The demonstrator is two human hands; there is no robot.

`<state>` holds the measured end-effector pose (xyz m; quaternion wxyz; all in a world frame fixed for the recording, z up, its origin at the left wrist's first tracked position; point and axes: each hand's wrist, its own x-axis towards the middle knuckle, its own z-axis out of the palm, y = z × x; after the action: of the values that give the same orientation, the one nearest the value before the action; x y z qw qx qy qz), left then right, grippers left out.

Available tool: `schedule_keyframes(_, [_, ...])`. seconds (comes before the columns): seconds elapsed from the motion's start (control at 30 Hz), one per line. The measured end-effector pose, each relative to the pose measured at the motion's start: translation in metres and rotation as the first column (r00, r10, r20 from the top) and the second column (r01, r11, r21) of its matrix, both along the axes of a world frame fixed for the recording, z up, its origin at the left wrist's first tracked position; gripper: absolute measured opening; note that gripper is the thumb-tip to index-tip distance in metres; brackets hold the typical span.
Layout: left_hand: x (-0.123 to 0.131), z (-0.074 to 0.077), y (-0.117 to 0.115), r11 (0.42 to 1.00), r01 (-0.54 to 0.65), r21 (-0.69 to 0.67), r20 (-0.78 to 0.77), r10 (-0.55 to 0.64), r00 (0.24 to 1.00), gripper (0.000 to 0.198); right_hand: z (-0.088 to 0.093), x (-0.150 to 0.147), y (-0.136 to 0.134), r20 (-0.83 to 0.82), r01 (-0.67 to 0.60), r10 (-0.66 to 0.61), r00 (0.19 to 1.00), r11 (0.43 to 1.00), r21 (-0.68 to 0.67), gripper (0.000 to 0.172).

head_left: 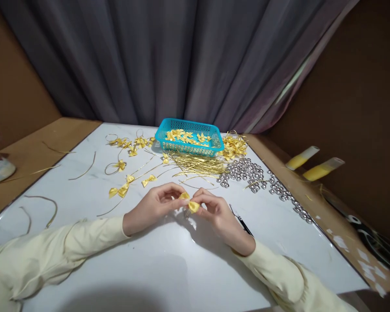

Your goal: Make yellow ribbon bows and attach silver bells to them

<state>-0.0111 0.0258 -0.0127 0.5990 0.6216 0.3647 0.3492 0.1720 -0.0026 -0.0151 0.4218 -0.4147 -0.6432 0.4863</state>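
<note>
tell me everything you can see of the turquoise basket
The turquoise basket is rectangular and plastic-looking, with flared perforated walls. It sits upright at the far side of the white tabletop, before the dark curtain. Yellow ribbon bows lie scattered inside. Gold strands lie just in front, perhaps touching. The left hand and right hand are clear of it.

Before the turquoise basket (195,150), a yellow bow (193,207) and gold wires (199,165); front-right of it, silver rings (243,169); behind it, a grey, perhaps purplish curtain (169,56).

bows (182,136) in basket (192,150), wires (199,165) before it, rings (243,168) right of wires, bow pile (234,147) right of basket
</note>
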Motion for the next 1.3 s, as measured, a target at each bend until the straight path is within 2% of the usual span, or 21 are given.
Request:
schedule_keyframes(0.07, [-0.002,0.001,0.0,0.992,-0.002,0.122,-0.067,0.01,0.998,0.015,-0.001,0.0,-0.002,0.068,0.023,-0.029,0.997,0.996,0.091,0.019])
schedule_keyframes(0.13, [-0.005,0.001,0.0,0.955,0.036,0.293,-0.169,0.015,0.986,0.012,-0.001,0.0,-0.005,0.143,0.039,-0.072,0.987,0.975,0.218,0.015])
schedule_keyframes(0.2, [-0.01,0.001,0.0,0.881,0.113,0.46,-0.245,0.004,0.97,0.009,-0.001,0.0,-0.008,0.209,0.035,-0.116,0.971,0.934,0.355,0.016])
schedule_keyframes(0.27, [-0.014,0.002,0.001,0.8,0.191,0.569,-0.277,-0.032,0.96,0.01,-0.001,0.0,-0.012,0.259,0.013,-0.148,0.955,0.889,0.458,0.019])
schedule_keyframes(0.37, [-0.017,0.005,0.001,0.722,0.274,0.635,-0.31,-0.086,0.947,0.016,-0.001,0.0,-0.014,0.292,-0.012,-0.171,0.941,0.845,0.535,0.022])
schedule_keyframes(0.47, [-0.017,0.008,0.0,0.674,0.305,0.673,-0.321,-0.105,0.941,0.018,-0.001,0.001,-0.014,0.306,-0.021,-0.196,0.931,0.811,0.584,0.022])
schedule_keyframes(0.53, [-0.016,0.01,-0.001,0.653,0.292,0.699,-0.297,-0.106,0.949,0.018,-0.001,0.001,-0.014,0.323,-0.033,-0.214,0.922,0.788,0.615,0.022])
schedule_keyframes(0.6, [-0.015,0.01,-0.003,0.662,0.265,0.701,-0.266,-0.102,0.959,0.017,-0.001,0.001,-0.013,0.344,-0.05,-0.226,0.911,0.769,0.637,0.023])
schedule_keyframes(0.7, [-0.014,0.011,-0.005,0.755,0.215,0.62,-0.245,-0.074,0.967,0.014,-0.001,0.001,-0.013,0.382,-0.091,-0.202,0.902,0.775,0.626,0.023])
schedule_keyframes(0.77, [-0.013,0.011,-0.005,0.843,0.187,0.505,-0.238,-0.072,0.969,0.01,0.0,0.001,-0.012,0.375,-0.102,-0.152,0.915,0.81,0.577,0.022])
schedule_keyframes(0.87, [-0.01,0.01,-0.002,0.958,0.14,0.251,-0.181,-0.096,0.979,0.006,0.002,0.002,-0.01,0.299,-0.096,-0.044,0.953,0.893,0.439,0.017])
schedule_keyframes(0.93, [-0.009,0.008,0.0,0.991,0.114,0.064,-0.097,-0.107,0.989,0.008,0.004,0.002,-0.008,0.242,-0.087,0.01,0.97,0.947,0.309,0.013])
schedule_keyframes(1.03, [-0.007,0.003,0.003,0.981,0.118,-0.156,0.033,-0.115,0.993,0.011,0.004,0.003,-0.006,0.132,-0.061,0.05,0.99,0.995,0.079,0.011])
schedule_keyframes(1.13, [-0.007,-0.003,0.005,0.936,0.134,-0.326,0.139,-0.092,0.986,0.013,0.003,0.004,-0.004,-0.014,-0.09,0.09,0.996,0.992,-0.086,0.012])
schedule_keyframes(1.2, [-0.006,-0.006,0.006,0.888,0.152,-0.435,0.208,-0.065,0.976,0.015,0.002,0.004,-0.003,-0.061,-0.113,0.106,0.993,0.986,-0.126,0.011])
schedule_keyframes(1.3, [-0.005,-0.01,0.006,0.827,0.185,-0.531,0.274,-0.039,0.961,0.02,0.002,0.004,-0.003,-0.043,-0.107,0.103,0.994,0.988,-0.111,0.009])
